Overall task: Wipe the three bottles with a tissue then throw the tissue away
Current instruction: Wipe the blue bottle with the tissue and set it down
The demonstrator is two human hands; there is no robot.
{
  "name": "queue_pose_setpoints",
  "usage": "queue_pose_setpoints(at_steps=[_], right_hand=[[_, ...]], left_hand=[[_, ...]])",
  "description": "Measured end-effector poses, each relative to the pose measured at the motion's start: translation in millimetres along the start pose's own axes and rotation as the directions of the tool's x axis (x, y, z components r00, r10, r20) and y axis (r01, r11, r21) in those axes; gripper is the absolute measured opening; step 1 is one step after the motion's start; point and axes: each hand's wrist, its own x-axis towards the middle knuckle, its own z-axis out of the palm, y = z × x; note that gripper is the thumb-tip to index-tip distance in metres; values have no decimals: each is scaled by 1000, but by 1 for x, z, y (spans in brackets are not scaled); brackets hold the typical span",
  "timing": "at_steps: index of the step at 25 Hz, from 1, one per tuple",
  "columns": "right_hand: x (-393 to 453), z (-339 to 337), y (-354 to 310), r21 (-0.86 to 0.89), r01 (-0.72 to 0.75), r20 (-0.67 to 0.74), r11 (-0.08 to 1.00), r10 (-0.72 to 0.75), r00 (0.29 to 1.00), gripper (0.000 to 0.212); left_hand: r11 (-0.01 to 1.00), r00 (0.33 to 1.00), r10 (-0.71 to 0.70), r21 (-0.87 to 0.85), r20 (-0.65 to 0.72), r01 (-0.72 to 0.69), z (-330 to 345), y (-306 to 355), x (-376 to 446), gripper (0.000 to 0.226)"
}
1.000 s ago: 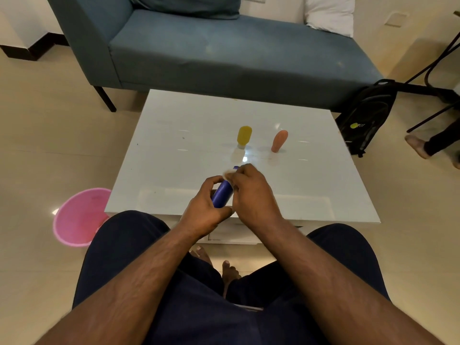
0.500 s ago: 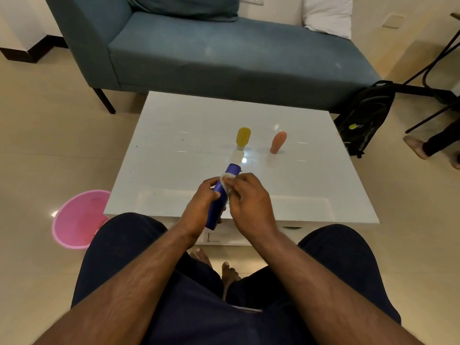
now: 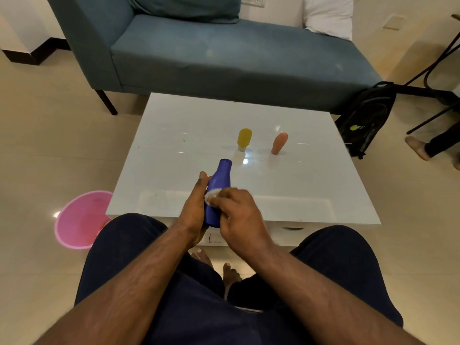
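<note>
Left hand gripping blue bottle, right hand apparently pinching tissue against it

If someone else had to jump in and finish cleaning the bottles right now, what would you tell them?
Left hand: grips the blue bottle round its lower body, held above the near edge of the white table.
Right hand: its fingers press a white tissue against the bottle's side.
The yellow bottle and the orange bottle stand on the table, apart from each other.
The pink bin is on the floor to the left.
Done: the blue bottle's wipe is under way. I cannot tell whether the other two are wiped.
Left: finish blue, do the others if needed, drop the tissue in the bin.
</note>
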Motion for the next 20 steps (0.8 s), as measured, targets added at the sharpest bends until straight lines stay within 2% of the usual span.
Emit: queue_pose_setpoints(at_steps=[2,3,4,5,7,8,9,11,12,13,15,17,18,20], right_hand=[[-7,-1,2,-93,127,55,988,-123,991,28],[-1,-4,5,-91,138,48,986,-134,990,26],[9,-8,9,-36,76,37,996,-74,997,22],[20,-12,11,70,-49,1,996,49,999,16],[32,-12,9,313,-262,6,913,274,962,8],[30,-9,6,318,-291,17,902,301,953,8],[22,-5,2,197,-226,1,954,231,973,9],[-3,3,-6,-18,10,14,1000,-10,1000,25],[-11,4,-3,-69,96,42,993,-94,995,30],[-12,2,0,-73,122,67,990,-117,991,31],[-1,-3,6,-26,52,36,998,-51,998,25],[9,-7,9,91,-102,0,991,102,995,20],[9,-6,5,106,-133,-9,985,134,991,19],[-3,3,-7,26,-55,-1,998,55,998,21]], left_hand=[[996,1000,-31,-81,-3,31,-2,3,1,61],[995,999,-40,-93,2,40,-2,3,1,62],[995,999,-45,-94,10,46,-1,2,1,63],[995,999,-52,-88,11,53,1,1,1,63],[993,998,-67,-98,3,66,2,0,1,65],[991,998,-69,-117,2,68,1,0,1,66],[987,997,-71,-145,5,71,-1,1,2,67],[976,996,-85,-202,4,85,-5,5,3,70],[972,995,-97,-217,1,95,-7,6,4,71],[969,994,-109,-221,-3,106,-7,5,4,69],[971,992,-122,-209,-25,114,-5,3,4,60],[980,991,-119,-170,-67,106,-3,1,4,54],[979,989,-124,-175,-78,109,-2,2,3,54],[969,988,-139,-217,-70,121,-4,5,2,55]])
